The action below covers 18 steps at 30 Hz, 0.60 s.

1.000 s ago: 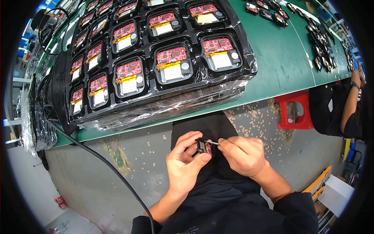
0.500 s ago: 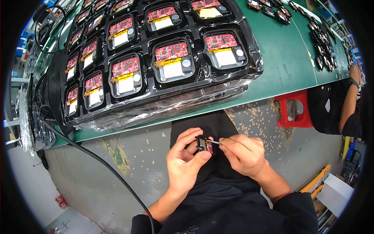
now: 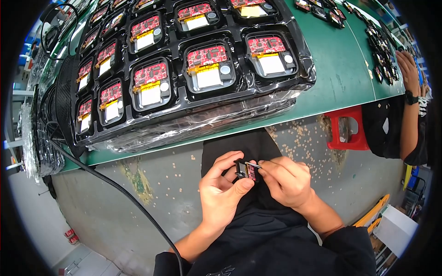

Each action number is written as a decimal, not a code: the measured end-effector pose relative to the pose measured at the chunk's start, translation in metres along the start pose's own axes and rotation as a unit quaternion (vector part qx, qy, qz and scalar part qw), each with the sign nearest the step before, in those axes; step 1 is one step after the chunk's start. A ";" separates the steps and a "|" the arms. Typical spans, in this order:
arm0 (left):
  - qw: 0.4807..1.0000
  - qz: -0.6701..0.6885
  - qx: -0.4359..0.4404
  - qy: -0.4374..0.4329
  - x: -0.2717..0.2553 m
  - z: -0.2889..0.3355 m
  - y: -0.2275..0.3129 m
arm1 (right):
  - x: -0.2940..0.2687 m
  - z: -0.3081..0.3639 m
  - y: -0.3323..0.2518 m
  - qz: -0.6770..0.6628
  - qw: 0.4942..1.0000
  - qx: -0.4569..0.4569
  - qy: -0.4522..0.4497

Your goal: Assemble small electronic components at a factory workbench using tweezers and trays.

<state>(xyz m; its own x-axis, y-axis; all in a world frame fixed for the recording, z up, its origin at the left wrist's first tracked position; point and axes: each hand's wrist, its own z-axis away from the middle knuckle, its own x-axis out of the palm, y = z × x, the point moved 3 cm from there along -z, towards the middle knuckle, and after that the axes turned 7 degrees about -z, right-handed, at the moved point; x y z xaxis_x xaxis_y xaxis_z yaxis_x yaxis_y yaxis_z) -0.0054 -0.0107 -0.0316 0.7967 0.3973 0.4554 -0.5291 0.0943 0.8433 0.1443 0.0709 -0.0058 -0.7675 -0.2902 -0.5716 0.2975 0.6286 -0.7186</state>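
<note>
Above my lap, my left hand (image 3: pixel 221 193) grips a small black device housing (image 3: pixel 240 171) by its edges, between thumb and fingers. A red circuit board shows on its inner side, facing right. My right hand (image 3: pixel 287 181) pinches slim metal tweezers (image 3: pixel 252 164), their tip over the upper part of the housing. What the tip touches is too small to tell. Beyond my hands, a black plastic tray (image 3: pixel 182 110) on the table carries rows of similar housings with red boards, white blocks and yellow strips.
The tray rests on a film-wrapped stack (image 3: pixel 207 124) at the green table's (image 3: pixel 340 69) near edge. Piles of small devices (image 3: pixel 382 50) lie at the far right, by a co-worker's hand (image 3: pixel 407 69). A black cable (image 3: pixel 124 193) hangs at left. A red stool (image 3: pixel 345 129) stands right.
The housing and both hands stay nearly in place; the tweezers' tip has shifted slightly upward. The co-worker's hand has moved up and left toward the device pile. The view has shifted slightly.
</note>
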 end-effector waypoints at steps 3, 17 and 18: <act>1.000 0.004 -0.006 0.012 0.002 0.002 0.000 | 0.001 0.001 -0.001 0.009 1.000 -0.006 0.003; 0.999 0.027 -0.012 0.020 0.002 0.004 -0.001 | -0.001 -0.003 0.000 0.044 0.998 -0.040 0.007; 1.000 0.023 -0.005 0.014 0.001 0.003 -0.002 | -0.001 -0.002 0.000 0.054 0.997 -0.049 0.015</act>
<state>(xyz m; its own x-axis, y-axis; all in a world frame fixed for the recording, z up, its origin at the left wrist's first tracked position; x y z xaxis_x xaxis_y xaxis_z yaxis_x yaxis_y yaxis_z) -0.0025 -0.0133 -0.0315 0.7635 0.4265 0.4850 -0.5674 0.0841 0.8192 0.1436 0.0728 -0.0040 -0.7509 -0.1966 -0.6305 0.3236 0.7226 -0.6108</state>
